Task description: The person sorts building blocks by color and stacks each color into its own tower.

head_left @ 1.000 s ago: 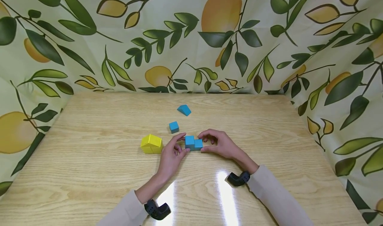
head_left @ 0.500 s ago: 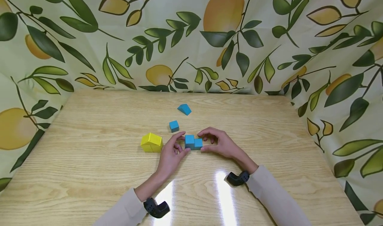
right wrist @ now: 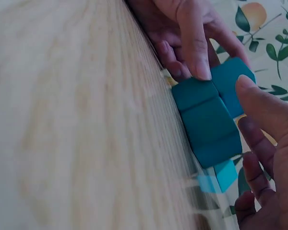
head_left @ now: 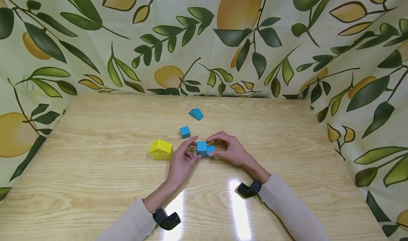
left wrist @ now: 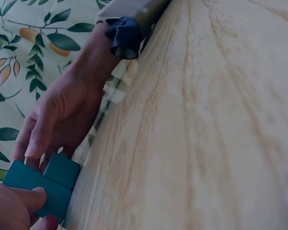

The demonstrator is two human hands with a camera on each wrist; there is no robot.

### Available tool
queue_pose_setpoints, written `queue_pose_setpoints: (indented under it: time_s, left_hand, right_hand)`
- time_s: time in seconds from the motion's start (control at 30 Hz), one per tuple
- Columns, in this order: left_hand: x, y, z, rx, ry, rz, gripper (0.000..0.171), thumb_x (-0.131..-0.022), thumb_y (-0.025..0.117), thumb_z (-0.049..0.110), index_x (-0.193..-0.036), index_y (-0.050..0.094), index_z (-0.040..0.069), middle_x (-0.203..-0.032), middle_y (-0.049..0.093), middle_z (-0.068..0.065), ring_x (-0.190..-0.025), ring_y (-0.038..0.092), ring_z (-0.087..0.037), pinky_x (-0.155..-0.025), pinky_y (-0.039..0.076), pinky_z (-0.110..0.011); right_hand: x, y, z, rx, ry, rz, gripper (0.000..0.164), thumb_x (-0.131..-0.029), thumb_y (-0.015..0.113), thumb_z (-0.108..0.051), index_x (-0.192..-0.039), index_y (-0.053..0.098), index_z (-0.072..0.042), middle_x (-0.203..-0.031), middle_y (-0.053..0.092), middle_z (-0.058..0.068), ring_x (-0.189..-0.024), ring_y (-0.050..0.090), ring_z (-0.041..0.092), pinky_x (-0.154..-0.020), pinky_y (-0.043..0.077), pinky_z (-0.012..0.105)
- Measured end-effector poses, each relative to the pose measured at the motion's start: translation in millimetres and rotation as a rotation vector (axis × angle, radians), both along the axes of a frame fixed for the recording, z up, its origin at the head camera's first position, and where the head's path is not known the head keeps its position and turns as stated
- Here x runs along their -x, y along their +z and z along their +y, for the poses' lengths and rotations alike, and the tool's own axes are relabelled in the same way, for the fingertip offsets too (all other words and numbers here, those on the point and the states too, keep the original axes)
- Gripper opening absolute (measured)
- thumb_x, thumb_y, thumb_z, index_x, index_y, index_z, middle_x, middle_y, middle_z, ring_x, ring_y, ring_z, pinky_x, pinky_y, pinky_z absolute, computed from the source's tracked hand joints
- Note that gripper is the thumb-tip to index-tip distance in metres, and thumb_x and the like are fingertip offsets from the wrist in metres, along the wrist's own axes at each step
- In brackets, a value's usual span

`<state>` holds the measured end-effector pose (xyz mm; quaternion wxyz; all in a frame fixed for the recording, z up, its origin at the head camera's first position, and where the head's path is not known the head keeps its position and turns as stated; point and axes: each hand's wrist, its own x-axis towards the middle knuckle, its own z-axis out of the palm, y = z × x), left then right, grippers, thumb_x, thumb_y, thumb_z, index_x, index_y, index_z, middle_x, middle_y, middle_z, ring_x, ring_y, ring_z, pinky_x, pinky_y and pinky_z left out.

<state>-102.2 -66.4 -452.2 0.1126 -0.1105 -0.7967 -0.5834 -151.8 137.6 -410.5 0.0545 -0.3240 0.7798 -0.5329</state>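
Observation:
Small blue blocks (head_left: 201, 146) stand together on the table, stepped, with the taller part at the left. My left hand (head_left: 181, 164) holds them from the left, thumb in front and index finger behind. Its thumb presses the lower front face in the left wrist view. From the right, my right hand (head_left: 234, 150) pinches across the blocks, its thumb overlapping the upper blue block (right wrist: 230, 79) in the right wrist view. Seams between the touching blocks (left wrist: 55, 197) show in the left wrist view. The fingers behind are partly hidden.
Yellow blocks (head_left: 160, 149) joined in a house-like shape stand just left of my left hand. A loose blue cube (head_left: 185, 132) lies behind it, and a blue wedge-shaped block (head_left: 196, 114) farther back. Patterned cloth (head_left: 191, 39) hangs along the back of the wooden table (head_left: 111, 127).
My right hand has moved left, its thumb and index finger now reaching the blocks from front and back. The left hand keeps its place; the head view has tilted slightly down.

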Motion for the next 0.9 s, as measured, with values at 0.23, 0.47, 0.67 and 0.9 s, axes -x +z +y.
queue_pose_setpoints:
  time_s: [0.23,0.47,0.67,0.9]
  left_hand:
    - [0.9,0.9,-1.9,0.02,-0.001,0.036,0.062,-0.079,0.074,-0.005,-0.133,0.056,0.02,-0.113,0.062,-0.005,-0.067,0.051,-0.015,-0.055,0.042,-0.022]
    - [1.3,0.8,-3.7,0.02,0.002,0.052,0.058,-0.079,0.075,-0.005,-0.129,0.06,0.019,-0.113,0.062,-0.003,-0.065,0.051,-0.014,-0.054,0.042,-0.022]
    - [0.2,1.0,-4.7,0.012,-0.003,0.062,0.054,-0.079,0.074,-0.006,-0.125,0.063,0.021,-0.114,0.062,-0.001,-0.066,0.051,-0.015,-0.055,0.041,-0.021]
    - [0.7,-1.9,-1.8,0.006,-0.003,0.056,0.054,-0.078,0.075,-0.006,-0.126,0.062,0.016,-0.114,0.061,-0.001,-0.067,0.052,-0.015,-0.055,0.043,-0.021]
  right_hand:
    - [0.3,0.5,-8.3,0.032,-0.004,0.011,0.038,-0.076,0.078,0.002,-0.112,0.065,0.001,-0.106,0.062,0.015,-0.099,0.054,0.036,-0.09,0.042,0.05]
    - [0.6,0.7,-11.2,0.03,-0.008,-0.007,0.037,-0.077,0.077,0.003,-0.112,0.065,0.001,-0.106,0.062,0.015,-0.1,0.053,0.036,-0.09,0.042,0.049]
    - [0.9,1.9,-10.4,0.013,-0.017,-0.023,0.039,-0.077,0.078,0.0,-0.114,0.064,-0.002,-0.108,0.063,0.011,-0.101,0.053,0.036,-0.087,0.041,0.047]
    - [16.7,11.1,-2.9,0.0,-0.024,-0.042,0.033,-0.084,0.07,0.003,-0.116,0.061,0.003,-0.108,0.064,0.017,-0.098,0.051,0.04,-0.078,0.038,0.05]
